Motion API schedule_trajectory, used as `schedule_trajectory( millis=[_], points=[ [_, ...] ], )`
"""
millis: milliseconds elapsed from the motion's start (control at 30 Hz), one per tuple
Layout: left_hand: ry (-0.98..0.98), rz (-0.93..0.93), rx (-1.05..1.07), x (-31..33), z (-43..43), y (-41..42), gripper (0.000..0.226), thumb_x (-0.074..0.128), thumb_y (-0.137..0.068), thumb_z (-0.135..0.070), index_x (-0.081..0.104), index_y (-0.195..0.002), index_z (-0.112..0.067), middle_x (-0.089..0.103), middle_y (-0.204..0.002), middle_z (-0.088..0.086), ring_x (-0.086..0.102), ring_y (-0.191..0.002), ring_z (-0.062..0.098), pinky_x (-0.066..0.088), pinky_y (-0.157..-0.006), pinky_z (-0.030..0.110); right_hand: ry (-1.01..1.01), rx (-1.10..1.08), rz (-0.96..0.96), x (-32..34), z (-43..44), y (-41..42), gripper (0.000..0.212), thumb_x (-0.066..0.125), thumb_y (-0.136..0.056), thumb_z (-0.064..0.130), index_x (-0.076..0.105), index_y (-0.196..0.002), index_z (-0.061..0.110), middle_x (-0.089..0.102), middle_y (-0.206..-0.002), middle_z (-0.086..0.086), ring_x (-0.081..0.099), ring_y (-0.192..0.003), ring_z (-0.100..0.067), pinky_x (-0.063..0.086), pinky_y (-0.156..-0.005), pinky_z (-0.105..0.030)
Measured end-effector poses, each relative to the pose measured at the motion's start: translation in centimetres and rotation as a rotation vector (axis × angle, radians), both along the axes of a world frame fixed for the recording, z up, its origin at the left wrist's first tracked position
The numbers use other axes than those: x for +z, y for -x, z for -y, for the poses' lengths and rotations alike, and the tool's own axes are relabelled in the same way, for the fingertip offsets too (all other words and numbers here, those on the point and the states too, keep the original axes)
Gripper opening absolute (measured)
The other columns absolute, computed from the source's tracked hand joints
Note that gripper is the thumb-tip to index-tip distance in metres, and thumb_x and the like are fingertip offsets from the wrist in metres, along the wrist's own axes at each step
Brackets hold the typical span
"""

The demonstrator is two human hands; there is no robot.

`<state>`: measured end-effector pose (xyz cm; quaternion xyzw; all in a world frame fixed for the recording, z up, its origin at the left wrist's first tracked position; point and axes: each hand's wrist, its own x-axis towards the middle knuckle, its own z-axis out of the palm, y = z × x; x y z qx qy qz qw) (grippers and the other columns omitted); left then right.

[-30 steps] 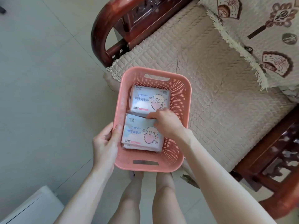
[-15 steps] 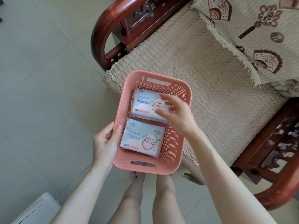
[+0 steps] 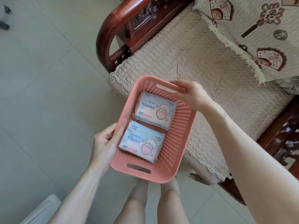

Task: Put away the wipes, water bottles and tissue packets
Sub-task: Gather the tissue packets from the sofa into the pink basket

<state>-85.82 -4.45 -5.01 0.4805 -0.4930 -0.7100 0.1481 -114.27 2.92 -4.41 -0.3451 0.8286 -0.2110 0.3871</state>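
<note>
A pink slotted plastic basket (image 3: 176, 139) is held at the front edge of a cushioned wooden sofa. Two pale blue tissue packets printed with a puppy and a pink heart lie flat inside it. The far tissue packet (image 3: 156, 109) sits toward the sofa, and the near tissue packet (image 3: 142, 141) lies closer to me, touching the first. My left hand (image 3: 105, 143) grips the basket's left rim, thumb inside the wall. My right hand (image 3: 189, 92) holds the far rim by the handle slot. No wipes or water bottles show.
The sofa seat carries a quilted beige pad (image 3: 202, 65) with a lace edge; a dark red carved armrest (image 3: 113, 28) rises at its left end. A patterned fringed throw (image 3: 252, 29) covers the back right. Pale tiled floor (image 3: 40, 94) lies left; a white object (image 3: 42, 210) sits bottom left.
My right hand left the packets inside the basket and moved up to grip the far rim. The packets stay side by side. My left hand keeps its hold on the left rim.
</note>
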Motion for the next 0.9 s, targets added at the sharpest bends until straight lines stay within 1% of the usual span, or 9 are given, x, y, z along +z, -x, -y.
schedule_trajectory(
  millis=[67,133,267,400,500,600,700,767,900],
  points=[
    [0.01,-0.004,-0.037,0.1,0.4,-0.2,0.023,0.059,-0.089,-0.021,0.076,-0.098,-0.035,0.076,-0.098,-0.005,0.069,-0.089,0.007,0.055,-0.074,0.019,-0.062,0.027,0.001,-0.4,-0.2,0.4,0.022,0.065,-0.091,0.027,0.067,-0.113,0.028,0.063,-0.08,0.017,0.053,-0.066,0.004,0.039,-0.059,-0.009],
    [0.01,-0.007,-0.08,0.2,0.9,-0.3,0.022,0.06,-0.086,-0.024,0.076,-0.096,-0.037,0.076,-0.097,-0.007,0.07,-0.087,0.005,0.055,-0.072,0.018,-0.083,0.002,0.008,-0.7,-0.8,0.3,0.02,0.064,-0.091,0.028,0.07,-0.11,0.026,0.06,-0.075,0.018,0.053,-0.059,0.005,0.035,-0.049,-0.001],
    [0.107,0.106,-0.044,0.1,2.2,0.2,0.025,0.07,-0.085,-0.012,0.075,-0.097,-0.033,0.075,-0.098,-0.008,0.069,-0.092,0.006,0.053,-0.078,0.016,-0.06,-0.116,0.037,-0.7,-2.4,-0.4,0.026,0.063,-0.092,0.026,0.069,-0.117,0.026,0.065,-0.081,0.017,0.057,-0.063,0.012,0.037,-0.055,-0.001],
    [0.241,0.355,0.063,-0.5,2.7,0.2,0.079,0.083,-0.072,-0.022,0.045,-0.141,-0.027,0.056,-0.134,-0.004,0.053,-0.122,0.004,0.04,-0.102,0.025,-0.071,-0.313,0.039,-1.1,-4.3,-1.6,0.026,0.063,-0.091,0.029,0.069,-0.117,0.028,0.07,-0.096,0.004,0.063,-0.086,-0.014,0.047,-0.078,-0.028],
    [0.074,0.327,0.117,-0.7,1.2,0.2,0.099,0.084,-0.07,-0.016,0.025,-0.15,-0.022,0.052,-0.142,0.0,0.052,-0.125,0.009,0.04,-0.107,0.034,-0.046,-0.485,0.018,-1.3,-5.9,-3.0,0.025,0.062,-0.092,0.024,0.069,-0.116,0.027,0.07,-0.095,0.002,0.065,-0.084,-0.017,0.051,-0.077,-0.032],
    [-0.008,0.276,0.092,-0.6,-0.9,0.3,0.069,0.078,-0.078,-0.012,0.043,-0.136,-0.026,0.065,-0.124,-0.008,0.061,-0.115,0.012,0.047,-0.102,0.045,0.006,-0.709,0.041,-1.0,-7.3,-4.6,0.021,0.062,-0.091,0.021,0.072,-0.109,0.022,0.073,-0.096,-0.006,0.067,-0.083,-0.025,0.056,-0.074,-0.037],
    [-0.063,0.214,0.11,0.5,-1.3,1.3,0.038,0.07,-0.085,-0.01,0.057,-0.114,-0.031,0.072,-0.103,-0.014,0.067,-0.105,0.017,0.056,-0.087,0.043,0.037,-0.855,0.057,0.3,-8.6,-5.6,0.021,0.062,-0.09,0.02,0.072,-0.109,0.019,0.071,-0.086,0.001,0.063,-0.076,-0.017,0.054,-0.075,-0.036],
    [-0.058,0.189,0.132,0.8,-0.3,1.8,0.032,0.065,-0.088,-0.005,0.06,-0.102,-0.034,0.072,-0.095,-0.013,0.068,-0.097,0.018,0.057,-0.08,0.038,0.057,-0.879,0.072,0.6,-8.9,-6.1,0.02,0.062,-0.09,0.018,0.072,-0.107,0.02,0.071,-0.084,0.002,0.059,-0.073,-0.012,0.053,-0.072,-0.036],
    [-0.045,0.152,0.098,2.7,0.0,3.9,0.032,0.057,-0.09,0.005,0.062,-0.091,-0.027,0.067,-0.088,-0.007,0.061,-0.089,0.018,0.051,-0.086,0.044,0.127,-0.991,0.144,2.5,-11.3,-6.5,0.022,0.062,-0.091,0.018,0.07,-0.111,0.023,0.068,-0.083,0.014,0.064,-0.083,-0.012,0.052,-0.073,-0.029]
  ],
)
